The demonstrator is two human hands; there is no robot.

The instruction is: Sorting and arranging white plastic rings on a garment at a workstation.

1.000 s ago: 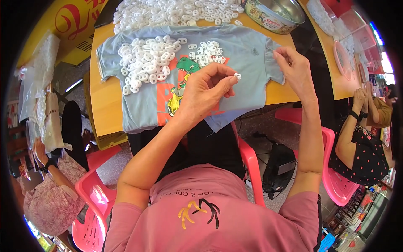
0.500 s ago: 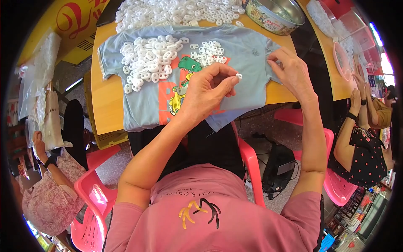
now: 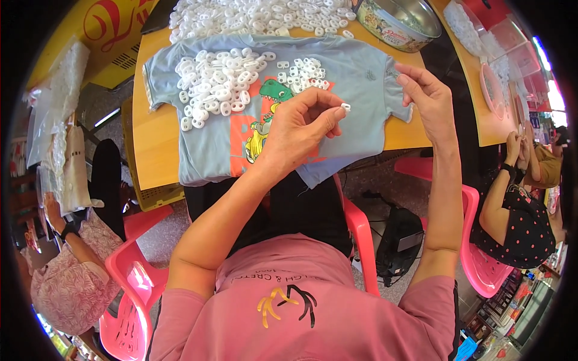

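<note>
My left hand point(image 3: 304, 123) pinches a small white plastic piece with a hole point(image 3: 345, 107) between thumb and fingertips. It hovers over the light blue T-shirt point(image 3: 355, 129) spread on the table. Up by the shirt's right sleeve is my right hand point(image 3: 428, 96), raised, thumb and index tips close together; anything between them is too small to make out. On the shirt lie a big heap of white oval two-holed pieces point(image 3: 214, 78) and a smaller heap of white blocky pieces point(image 3: 304, 73). A small dark patch point(image 3: 371, 75) shows near the sleeve; its nature is unclear.
Behind the shirt, many more white pieces point(image 3: 253, 18) cover the wooden table point(image 3: 150, 141). A round metal tin point(image 3: 400, 27) stands back right. Pink chairs point(image 3: 361, 240) and a black bag point(image 3: 400, 240) are below. Co-workers sit left point(image 3: 75, 271) and right point(image 3: 518, 222).
My right hand has moved slightly right and turned upward, away from the shirt sleeve. My left hand keeps its pinch on the white piece with almost no movement.
</note>
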